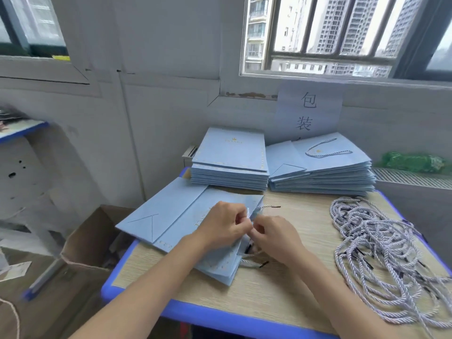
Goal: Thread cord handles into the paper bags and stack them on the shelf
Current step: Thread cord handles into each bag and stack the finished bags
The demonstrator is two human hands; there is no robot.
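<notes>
Cord (266, 207) is being threaded at the mouth edge of the flat blue bag (171, 216) lying on the table (281, 289). Left hand (225, 228) and right hand (274, 237) are both pinching it; next, probably, pulling the tip through. Finished stack (322, 172) is sitting behind, loose cords (381, 253) at right.

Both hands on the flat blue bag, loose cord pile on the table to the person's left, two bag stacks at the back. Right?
Not quite: the head view shows the cord pile on the person's right. Both the left hand and right hand work on the flat blue bag; two bag stacks sit behind.
</notes>
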